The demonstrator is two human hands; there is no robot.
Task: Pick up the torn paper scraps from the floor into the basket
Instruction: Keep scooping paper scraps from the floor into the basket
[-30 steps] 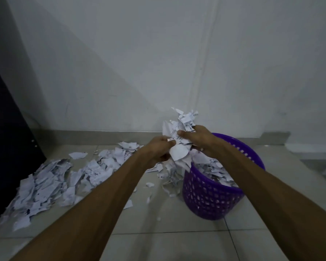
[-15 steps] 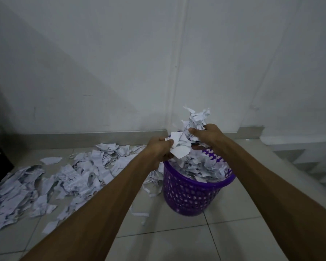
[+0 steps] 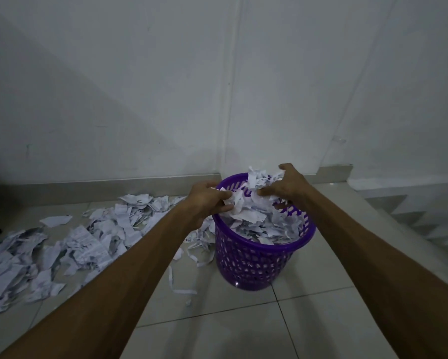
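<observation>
1. The left hand [image 3: 207, 200] is over the near-left rim of the purple basket [image 3: 259, 257], fingers curled round a clump of white paper scraps [image 3: 237, 203].
2. The right hand [image 3: 286, 186] is at the far side, fingers bent and spread — pressing on the heaped scraps, thumb raised.
3. The basket stands on the tiled floor [image 3: 308, 320] near the wall, filled to its rim.
4. More torn scraps [image 3: 88, 239] lie strewn on the floor to the left — a few strips just beside the basket's base.
</observation>
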